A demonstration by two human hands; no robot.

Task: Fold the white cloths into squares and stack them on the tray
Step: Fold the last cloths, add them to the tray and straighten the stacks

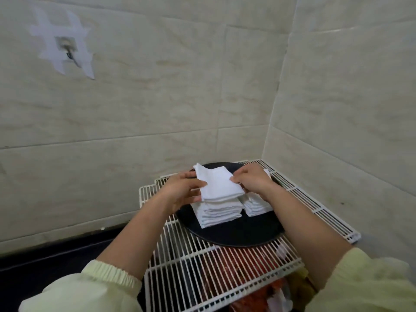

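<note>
Item one: a folded white cloth (219, 184), held over the taller stack (216, 212) of folded white cloths. Its near edge meets the top of that stack and its far left corner is lifted. We cannot tell whether its full weight rests there.

Item two: the left hand (182, 190), at 9 o'clock of the cloth, pinches its left edge, thumb on top and fingers beneath.

Item three: the right hand (252, 179), at 3 o'clock of the cloth, pinches its right edge with curled fingers.

Item four: a lower stack (256, 207) of folded white cloths, just beside the taller one at its 3 o'clock, partly hidden by the right wrist.

Item five: a dark round tray (236, 233) bearing both stacks, with bare rim showing at 6 o'clock.

Item six: a white wire rack (191, 273) carrying the tray. We note red items (236, 260) showing through its bars at 6 o'clock, too blurred to identify.

Item seven: pale yellow sleeves (90, 289), gathered at the forearms.

Item eight: a tiled wall (157, 86) forming a corner behind the rack, with a white paper patch (78, 30) at 10 o'clock of the view.
</note>
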